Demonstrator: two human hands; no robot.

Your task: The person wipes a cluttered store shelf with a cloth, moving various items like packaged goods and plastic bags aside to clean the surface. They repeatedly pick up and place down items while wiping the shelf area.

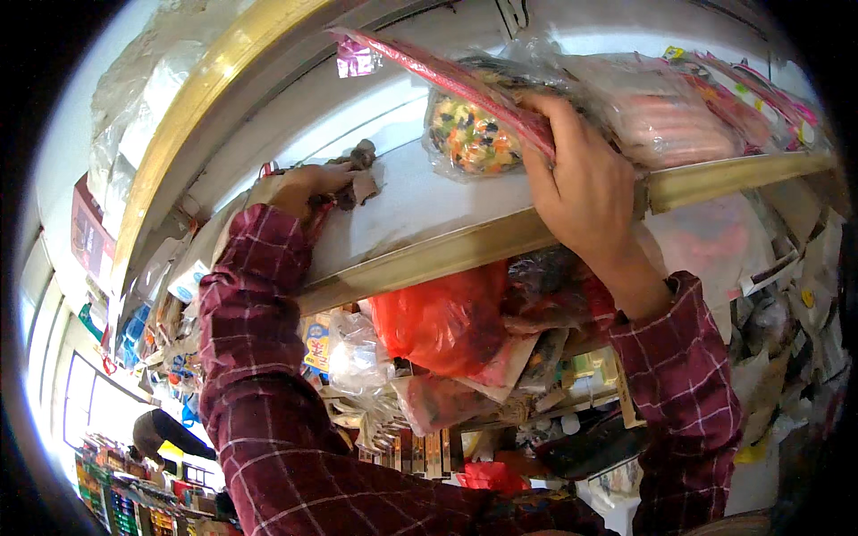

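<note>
My right hand (583,177) grips a flat pink-red plastic packet (462,94), tilted up over the white shelf (409,208). Just behind it lies a clear bag of small multicoloured pieces (472,134), partly hidden by the packet. At the shelf's left part, my left hand (312,187) has its fingers closed around a bundle of small brown and grey items (362,167); a beige piece hangs from it. What exactly these items are is too blurred to tell. Both forearms wear maroon checked sleeves.
Clear bags of pinkish goods (677,127) fill the shelf's right side. The shelf's yellowish front edge (429,254) runs below my hands. Beneath it sit a red plastic bag (442,321) and a white plastic bag (358,355). Another yellow-edged shelf (167,120) curves along the left.
</note>
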